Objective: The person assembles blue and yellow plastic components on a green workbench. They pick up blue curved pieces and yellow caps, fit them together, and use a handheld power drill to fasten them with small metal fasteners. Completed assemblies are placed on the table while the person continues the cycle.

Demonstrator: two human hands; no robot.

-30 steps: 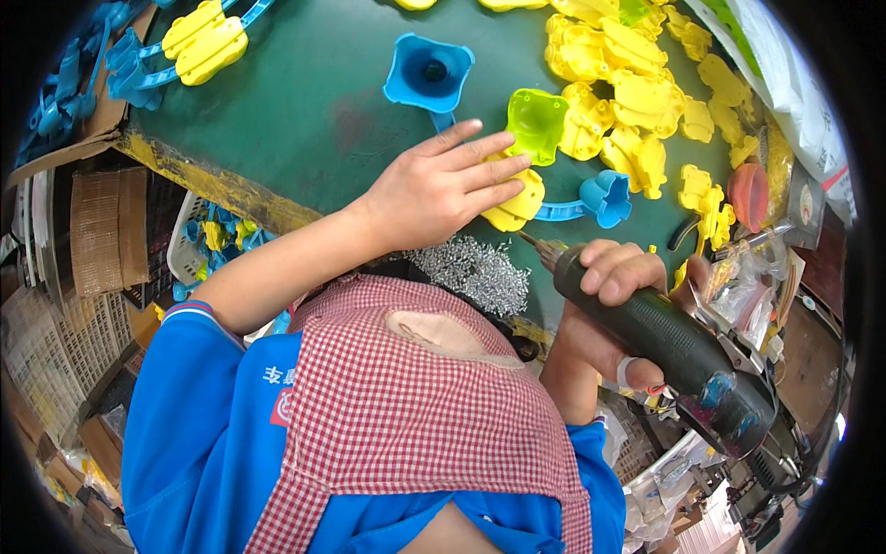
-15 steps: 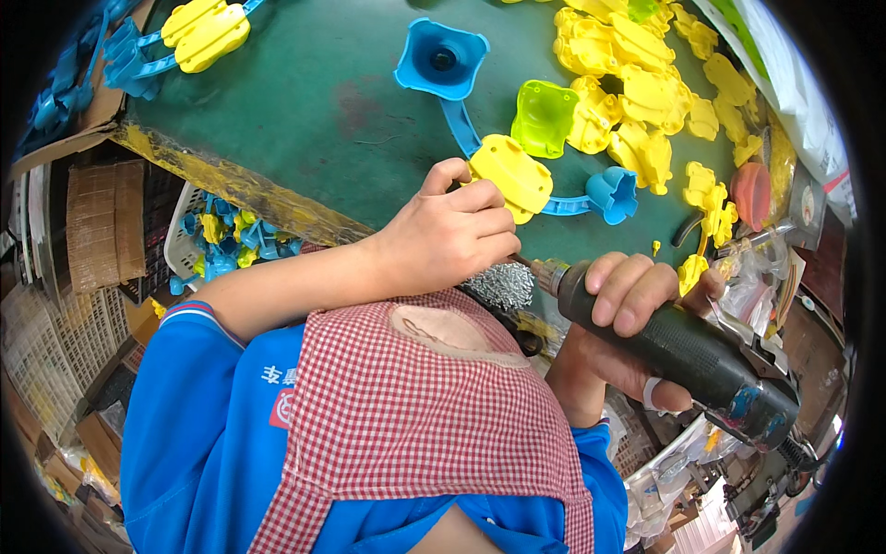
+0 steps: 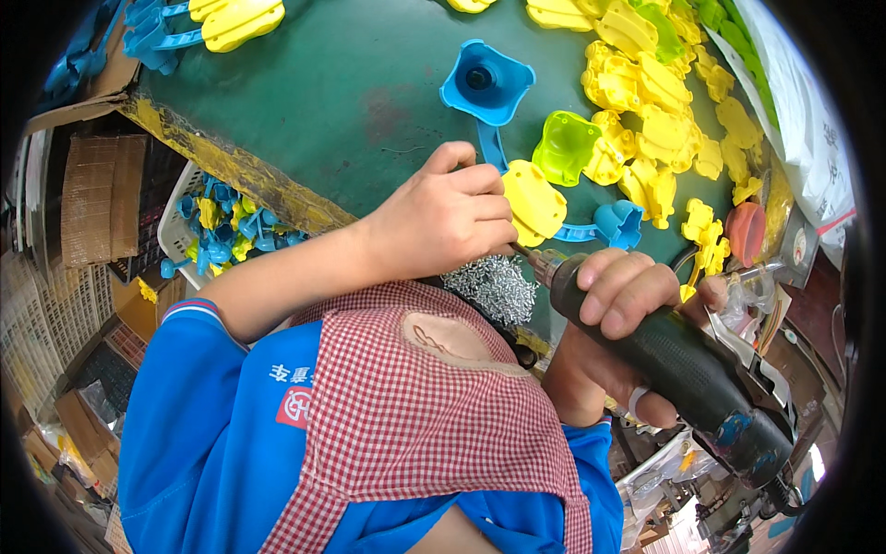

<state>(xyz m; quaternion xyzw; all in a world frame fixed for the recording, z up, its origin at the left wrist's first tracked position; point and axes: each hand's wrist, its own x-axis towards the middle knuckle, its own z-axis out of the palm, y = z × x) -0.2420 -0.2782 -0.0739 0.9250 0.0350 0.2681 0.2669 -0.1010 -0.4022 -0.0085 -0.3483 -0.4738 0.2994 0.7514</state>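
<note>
- Left hand [image 3: 448,217]: back turned up, fingers curled inward, fingertips mostly hidden; whether it pinches anything cannot be told. Positioned at the driver's tip, just beside the yellow oval body; contact with that body unclear.
- Right hand [image 3: 620,309]: wrapped firmly around the electric screwdriver; white band on 1 digit.
- Electric screwdriver [image 3: 678,369]: black, textured barrel, slanting down to the right; metal chuck [image 3: 546,268] and thin bit [image 3: 522,250] directed at the left hand's fingers.
- Yellow oval body [image 3: 537,203]: plastic, 1 piece, lying on the bench just beyond the left hand, between 2 blue arms.
- Blue flared cup [image 3: 489,85]: 4-cornered, dark round centre, on the blue arm [image 3: 492,146] at the far side of the body.
- Blue fluted cup [image 3: 618,224]: on its side, at the end of the arm to the right.
- Lime-green cup [image 3: 566,148]: 1 piece, just beyond the yellow body.
- Silver screws [image 3: 494,288]: loose heap near the bench's front edge, below the left hand.
- Yellow plastic shells [image 3: 664,129]: large pile, right.
- Bench [image 3: 323,102]: green top, worn yellow edging.
- White basket [image 3: 173,226]: left, below the bench edge, filled with blue and yellow parts.
</note>
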